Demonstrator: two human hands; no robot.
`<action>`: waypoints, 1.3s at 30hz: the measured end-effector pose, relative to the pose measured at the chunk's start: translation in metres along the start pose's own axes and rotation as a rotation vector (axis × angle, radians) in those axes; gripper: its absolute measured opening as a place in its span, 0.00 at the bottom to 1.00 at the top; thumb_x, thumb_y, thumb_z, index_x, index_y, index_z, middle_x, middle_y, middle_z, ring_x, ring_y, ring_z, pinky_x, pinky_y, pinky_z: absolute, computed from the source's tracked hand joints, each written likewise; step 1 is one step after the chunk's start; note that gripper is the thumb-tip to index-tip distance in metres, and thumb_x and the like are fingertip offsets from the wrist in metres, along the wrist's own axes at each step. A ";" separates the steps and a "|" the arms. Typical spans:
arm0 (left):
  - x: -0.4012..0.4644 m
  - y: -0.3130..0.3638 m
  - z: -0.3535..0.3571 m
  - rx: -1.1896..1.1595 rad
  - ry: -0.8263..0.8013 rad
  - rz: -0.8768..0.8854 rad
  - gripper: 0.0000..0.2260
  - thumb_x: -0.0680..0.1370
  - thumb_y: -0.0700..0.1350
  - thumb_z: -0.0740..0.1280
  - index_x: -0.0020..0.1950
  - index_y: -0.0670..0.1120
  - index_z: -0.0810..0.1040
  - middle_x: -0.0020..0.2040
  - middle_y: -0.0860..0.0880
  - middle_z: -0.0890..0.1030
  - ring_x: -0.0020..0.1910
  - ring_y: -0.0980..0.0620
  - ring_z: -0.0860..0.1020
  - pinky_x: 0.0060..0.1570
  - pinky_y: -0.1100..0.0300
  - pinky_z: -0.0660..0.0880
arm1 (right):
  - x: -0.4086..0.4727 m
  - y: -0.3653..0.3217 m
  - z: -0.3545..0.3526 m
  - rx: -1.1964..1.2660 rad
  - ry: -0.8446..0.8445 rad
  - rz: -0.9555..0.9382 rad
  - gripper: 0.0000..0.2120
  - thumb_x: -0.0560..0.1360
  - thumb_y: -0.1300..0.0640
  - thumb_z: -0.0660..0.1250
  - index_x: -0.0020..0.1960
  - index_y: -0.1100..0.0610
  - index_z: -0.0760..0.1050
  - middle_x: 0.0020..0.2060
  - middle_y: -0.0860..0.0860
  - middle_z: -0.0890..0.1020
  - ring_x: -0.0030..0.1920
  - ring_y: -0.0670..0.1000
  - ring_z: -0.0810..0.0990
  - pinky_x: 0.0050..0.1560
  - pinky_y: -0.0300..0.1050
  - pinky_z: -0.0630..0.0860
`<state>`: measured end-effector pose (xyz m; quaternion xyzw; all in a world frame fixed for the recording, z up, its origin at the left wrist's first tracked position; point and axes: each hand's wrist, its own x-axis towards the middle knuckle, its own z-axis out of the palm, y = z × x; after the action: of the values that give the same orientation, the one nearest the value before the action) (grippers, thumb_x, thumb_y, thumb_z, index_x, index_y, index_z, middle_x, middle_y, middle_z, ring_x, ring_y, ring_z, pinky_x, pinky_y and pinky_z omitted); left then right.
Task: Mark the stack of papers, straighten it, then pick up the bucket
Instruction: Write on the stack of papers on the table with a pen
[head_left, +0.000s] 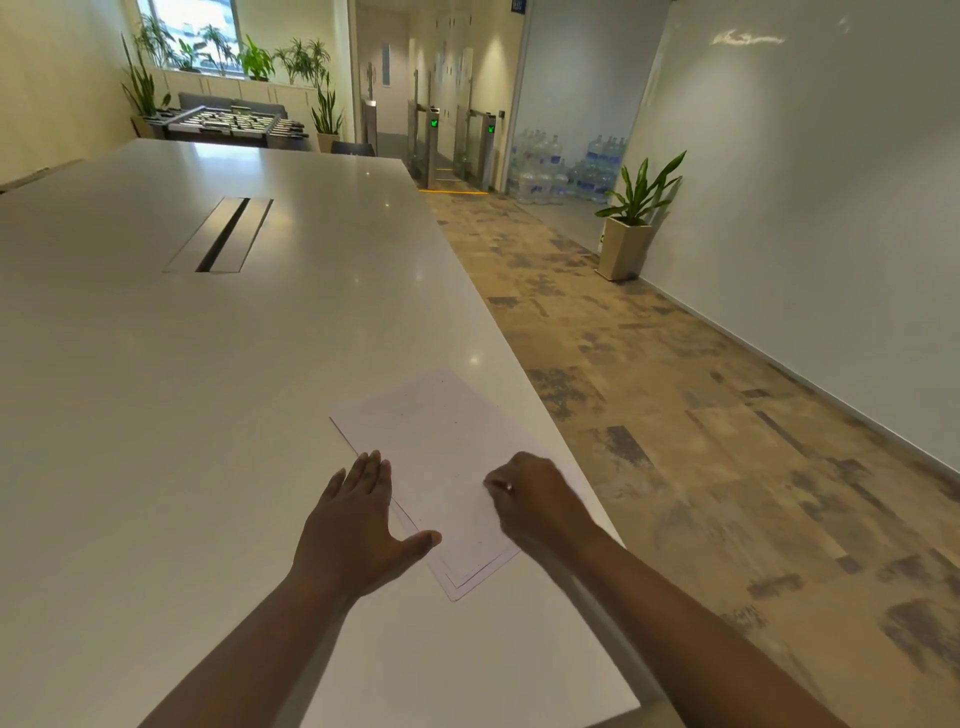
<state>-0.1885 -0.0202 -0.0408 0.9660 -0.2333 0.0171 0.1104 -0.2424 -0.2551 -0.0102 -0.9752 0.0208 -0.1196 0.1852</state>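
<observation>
The desk (208, 364) is a long white slab, and everything here is placed from it. The floor (675, 415) runs along its right side, where a potted plant (631, 223) stands against the wall, well apart from the desk. A slot (221, 234) is set into the desk's middle, far from the person.

The papers (441, 441) lie at the desk's near right edge, turned askew, with lower sheets showing past the top one at the near corner, so straightening looks not yet done. The left hand (358, 525) lies flat, fingers straight, its grip released, thumb on the papers' left edge. The right hand (535, 499) rests on the papers, its grip clenched on a pen (501, 486), of which only a small bit shows.

Judging by this, marking is under way; faint specks show on the top sheet. No bucket is in view.
</observation>
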 end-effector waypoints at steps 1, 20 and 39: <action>0.000 0.000 0.000 0.001 0.003 0.000 0.53 0.68 0.78 0.47 0.81 0.43 0.46 0.81 0.48 0.46 0.79 0.54 0.42 0.78 0.54 0.44 | -0.005 -0.007 0.001 0.026 -0.048 -0.036 0.12 0.78 0.58 0.64 0.39 0.55 0.81 0.36 0.51 0.79 0.39 0.49 0.77 0.40 0.46 0.75; 0.000 0.000 0.000 0.002 -0.005 0.002 0.53 0.68 0.78 0.47 0.81 0.43 0.46 0.81 0.48 0.45 0.79 0.55 0.42 0.78 0.53 0.45 | 0.018 -0.001 -0.001 0.033 -0.011 -0.044 0.12 0.77 0.62 0.63 0.37 0.57 0.81 0.36 0.52 0.78 0.39 0.51 0.77 0.38 0.47 0.74; 0.001 -0.001 0.001 0.027 -0.015 0.002 0.53 0.68 0.79 0.45 0.81 0.43 0.45 0.81 0.48 0.44 0.79 0.55 0.41 0.78 0.54 0.44 | 0.012 0.009 -0.005 0.954 -0.138 0.322 0.08 0.79 0.58 0.68 0.45 0.60 0.84 0.37 0.58 0.85 0.38 0.53 0.82 0.40 0.51 0.73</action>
<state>-0.1869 -0.0204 -0.0420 0.9673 -0.2348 0.0131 0.0954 -0.2318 -0.2666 -0.0062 -0.7721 0.1017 -0.0208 0.6270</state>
